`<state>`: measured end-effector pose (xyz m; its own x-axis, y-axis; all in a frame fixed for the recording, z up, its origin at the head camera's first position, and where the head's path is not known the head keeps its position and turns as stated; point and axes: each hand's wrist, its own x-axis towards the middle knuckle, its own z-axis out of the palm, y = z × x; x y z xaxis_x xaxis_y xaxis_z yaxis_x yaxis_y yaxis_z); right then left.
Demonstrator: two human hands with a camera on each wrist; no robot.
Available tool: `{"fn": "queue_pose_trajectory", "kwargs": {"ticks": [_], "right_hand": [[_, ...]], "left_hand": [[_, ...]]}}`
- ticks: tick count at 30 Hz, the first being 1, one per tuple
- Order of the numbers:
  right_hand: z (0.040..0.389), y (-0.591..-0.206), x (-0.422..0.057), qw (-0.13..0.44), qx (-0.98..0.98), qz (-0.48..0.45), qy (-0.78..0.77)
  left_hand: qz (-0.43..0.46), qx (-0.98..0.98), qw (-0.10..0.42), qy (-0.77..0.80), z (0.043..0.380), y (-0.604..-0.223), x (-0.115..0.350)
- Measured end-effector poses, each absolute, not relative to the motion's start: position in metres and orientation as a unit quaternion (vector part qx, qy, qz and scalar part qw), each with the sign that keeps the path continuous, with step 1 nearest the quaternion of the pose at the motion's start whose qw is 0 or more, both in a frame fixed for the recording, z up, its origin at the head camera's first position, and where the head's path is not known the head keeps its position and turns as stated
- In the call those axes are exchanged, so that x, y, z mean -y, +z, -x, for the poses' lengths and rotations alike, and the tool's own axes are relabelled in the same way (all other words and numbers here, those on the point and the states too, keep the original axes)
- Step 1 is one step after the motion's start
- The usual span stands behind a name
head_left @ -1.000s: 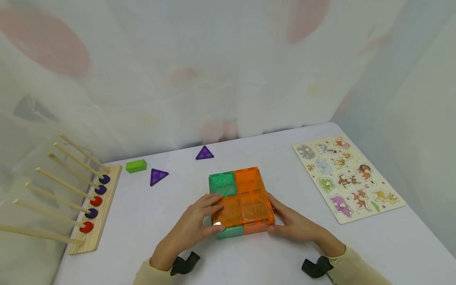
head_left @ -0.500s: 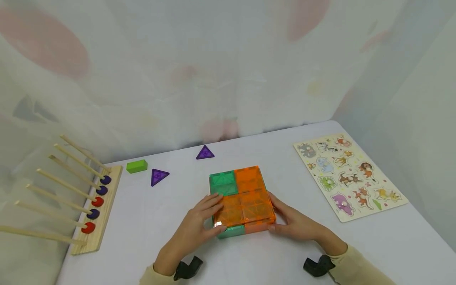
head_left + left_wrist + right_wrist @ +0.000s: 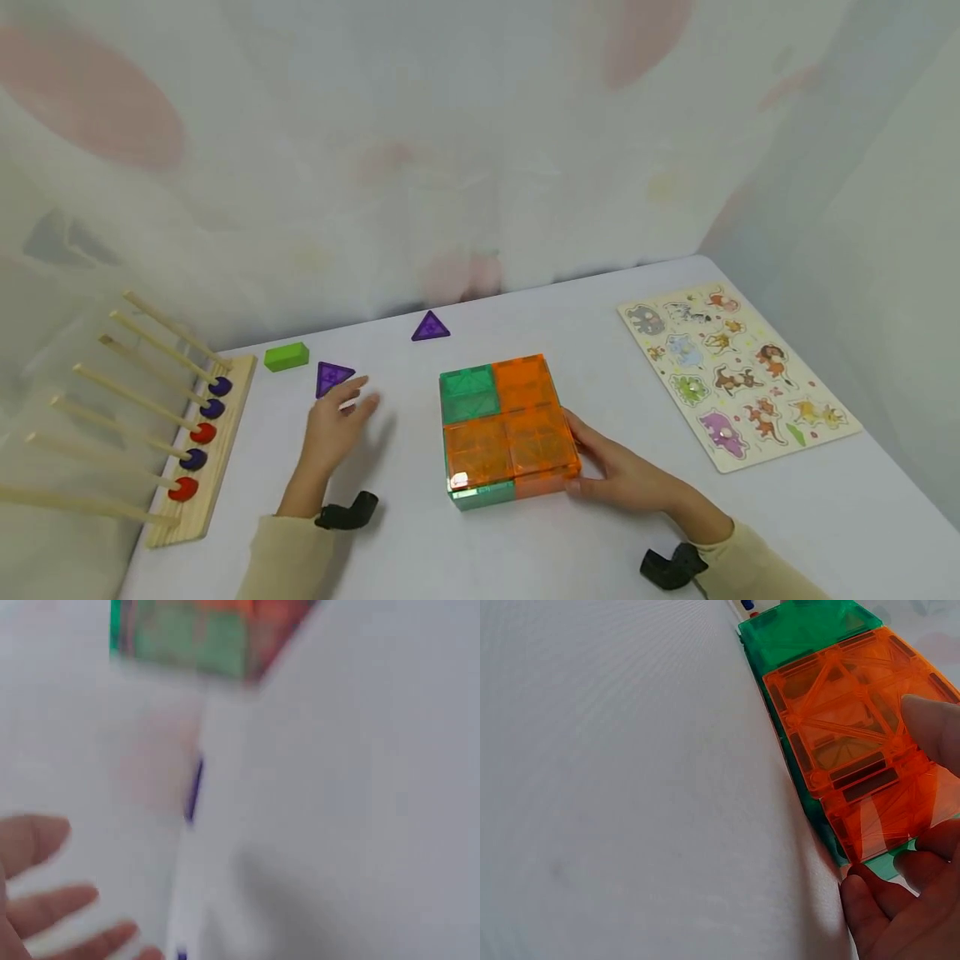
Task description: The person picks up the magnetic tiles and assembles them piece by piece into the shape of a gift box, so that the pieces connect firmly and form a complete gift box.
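Note:
A low square box of translucent magnetic tiles stands mid-table, with orange and green tiles on its top and green and pale orange ones along its front. My right hand grips its right front corner; in the right wrist view the thumb lies over an orange tile and the fingers bend round the edge. Left of the box, my left hand hovers with spread, relaxed fingers, overlapping a purple triangle tile. A second purple triangle tile lies farther back.
At the left edge, a wooden peg board carries tall pegs with red and blue beads. Behind it lies a green block. An animal knob puzzle is at the right. A fabric backdrop rises behind the table.
My left hand has let go of the tile box and moved left and back to the nearer purple triangle. My right hand stays on the box's right side.

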<state>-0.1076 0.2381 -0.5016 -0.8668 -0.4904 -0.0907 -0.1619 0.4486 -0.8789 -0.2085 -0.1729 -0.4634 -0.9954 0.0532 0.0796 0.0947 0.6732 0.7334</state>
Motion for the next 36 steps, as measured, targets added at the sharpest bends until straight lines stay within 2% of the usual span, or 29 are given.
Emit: {"fn": "queue_pose_trajectory", "kwargs": {"ticks": [3, 5, 8, 17, 28, 36], "right_hand": [[0.108, -0.502, -0.238, 0.170, -0.835, 0.196, -0.486], [0.108, -0.502, -0.238, 0.172, -0.833, 0.194, -0.488], [0.107, -0.502, -0.238, 0.169, -0.832, 0.196, -0.490], [0.107, -0.503, -0.238, 0.164, -0.833, 0.203, -0.488], [0.107, -0.503, -0.234, 0.163, -0.837, 0.209, -0.479], [0.108, -0.503, -0.237, 0.151, -0.842, 0.217, -0.471]], "left_hand": [[-0.052, 0.928, 0.006, -0.370, 0.234, -0.465, 0.197], [-0.077, 0.934, 0.004, -0.348, 0.246, -0.462, 0.208], [-0.089, 0.941, -0.007, -0.327, 0.260, -0.459, 0.218], [-0.126, 0.955, -0.084, -0.254, 0.283, -0.468, 0.227], [-0.111, 0.962, -0.105, -0.227, 0.290, -0.484, 0.224], [-0.040, 0.960, -0.105, -0.256, 0.288, -0.475, 0.208]]}}
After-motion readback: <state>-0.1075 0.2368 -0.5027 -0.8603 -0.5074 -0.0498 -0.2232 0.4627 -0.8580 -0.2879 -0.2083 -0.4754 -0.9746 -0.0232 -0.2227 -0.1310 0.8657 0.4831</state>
